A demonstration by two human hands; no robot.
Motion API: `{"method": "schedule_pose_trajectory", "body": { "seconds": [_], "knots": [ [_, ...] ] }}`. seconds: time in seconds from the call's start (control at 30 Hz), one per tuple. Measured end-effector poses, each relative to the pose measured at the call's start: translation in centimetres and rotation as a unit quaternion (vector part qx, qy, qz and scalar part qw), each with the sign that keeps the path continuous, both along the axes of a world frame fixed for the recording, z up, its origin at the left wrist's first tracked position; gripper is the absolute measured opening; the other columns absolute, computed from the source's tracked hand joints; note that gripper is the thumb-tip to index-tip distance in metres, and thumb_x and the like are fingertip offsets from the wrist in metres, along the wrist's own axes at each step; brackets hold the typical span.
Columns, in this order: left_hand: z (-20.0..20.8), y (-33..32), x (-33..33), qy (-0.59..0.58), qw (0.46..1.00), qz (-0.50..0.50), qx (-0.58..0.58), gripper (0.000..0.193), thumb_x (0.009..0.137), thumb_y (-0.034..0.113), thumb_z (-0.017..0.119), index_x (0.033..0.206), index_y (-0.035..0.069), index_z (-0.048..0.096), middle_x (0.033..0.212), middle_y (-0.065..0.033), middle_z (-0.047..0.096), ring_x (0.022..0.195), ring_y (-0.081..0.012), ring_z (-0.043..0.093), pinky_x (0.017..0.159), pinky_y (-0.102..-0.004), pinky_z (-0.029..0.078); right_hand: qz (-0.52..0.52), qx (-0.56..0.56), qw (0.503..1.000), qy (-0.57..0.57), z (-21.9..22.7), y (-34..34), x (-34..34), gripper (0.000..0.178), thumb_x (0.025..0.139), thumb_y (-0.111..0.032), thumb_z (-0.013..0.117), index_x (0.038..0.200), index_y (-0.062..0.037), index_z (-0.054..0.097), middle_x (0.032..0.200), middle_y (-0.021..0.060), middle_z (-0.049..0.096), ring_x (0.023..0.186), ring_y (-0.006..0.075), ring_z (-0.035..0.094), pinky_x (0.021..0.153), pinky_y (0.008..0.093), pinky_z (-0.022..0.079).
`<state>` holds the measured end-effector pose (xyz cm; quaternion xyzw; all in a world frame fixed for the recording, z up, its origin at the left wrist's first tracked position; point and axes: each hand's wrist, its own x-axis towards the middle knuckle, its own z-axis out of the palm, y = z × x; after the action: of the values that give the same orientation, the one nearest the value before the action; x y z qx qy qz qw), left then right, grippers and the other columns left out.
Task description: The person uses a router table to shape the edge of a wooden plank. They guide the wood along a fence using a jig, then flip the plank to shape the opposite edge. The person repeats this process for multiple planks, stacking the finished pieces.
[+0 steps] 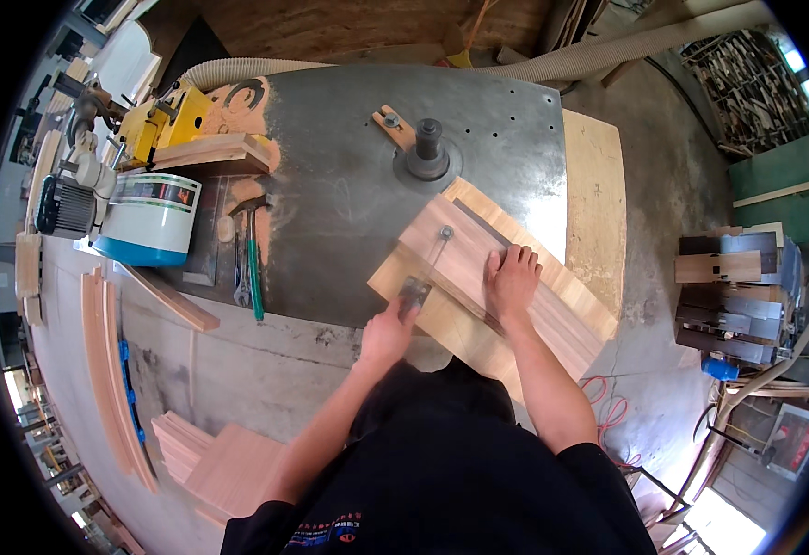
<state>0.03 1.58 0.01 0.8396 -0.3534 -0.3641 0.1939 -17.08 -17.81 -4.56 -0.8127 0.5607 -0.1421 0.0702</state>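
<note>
A wooden jig of stacked boards [524, 305] lies on the grey metal machine table [349, 185], just in front of an upright black spindle [427, 148]. My right hand [512, 277] presses flat on top of the boards, fingers spread. My left hand [390, 328] grips a small dark metal clamp handle [413, 294] at the near left corner of the jig. A thin metal rod with a round washer [445, 233] runs from that handle toward the spindle.
A hammer with a green handle [253, 259] and a wrench lie at the table's left, in orange sawdust. A white and blue bucket [150, 220] and a yellow machine [159, 120] stand farther left. Wood pieces [224, 462] are stacked on the floor; a dust hose [238, 69] runs behind.
</note>
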Motion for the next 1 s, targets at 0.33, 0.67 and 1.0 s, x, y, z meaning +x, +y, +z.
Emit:
{"method": "schedule_pose_trajectory", "body": {
  "seconds": [0.33, 0.67, 1.0],
  "knots": [
    [-0.4, -1.0, 6.0, 0.002, 1.0, -0.027, 0.012, 0.048, 0.104, 0.045, 0.054, 0.13, 0.005, 0.059, 0.098, -0.0262, 0.074, 0.098, -0.0481, 0.069, 0.089, -0.0558, 0.053, -0.049, 0.018, 0.998, 0.033, -0.2, -0.1, 5.2, 0.023, 0.102, -0.026, 0.054, 0.101, -0.0032, 0.058, 0.105, 0.0169, 0.059, 0.105, 0.0359, 0.054, 0.092, 0.0499, 0.042],
    [-0.9, -3.3, 7.8, -0.016, 0.997, -0.075, -0.008, 0.04, 0.104, 0.037, 0.056, 0.126, 0.005, 0.063, 0.091, -0.0248, 0.074, 0.088, -0.046, 0.07, 0.081, -0.0554, 0.055, -0.082, 0.015, 0.996, 0.044, -0.6, -1.3, 6.2, 0.022, 0.102, -0.025, 0.054, 0.102, -0.0036, 0.058, 0.105, 0.0166, 0.059, 0.105, 0.0361, 0.053, 0.092, 0.05, 0.041],
    [-0.9, -4.3, 8.7, -0.003, 0.995, -0.095, -0.015, 0.04, 0.105, 0.037, 0.054, 0.127, 0.004, 0.062, 0.091, -0.0251, 0.073, 0.088, -0.0458, 0.07, 0.081, -0.0554, 0.056, -0.104, 0.033, 0.993, 0.054, -0.1, -2.0, 6.8, 0.02, 0.099, -0.024, 0.055, 0.099, -0.0039, 0.059, 0.105, 0.0157, 0.058, 0.106, 0.0348, 0.053, 0.093, 0.0491, 0.04]
  ]
}}
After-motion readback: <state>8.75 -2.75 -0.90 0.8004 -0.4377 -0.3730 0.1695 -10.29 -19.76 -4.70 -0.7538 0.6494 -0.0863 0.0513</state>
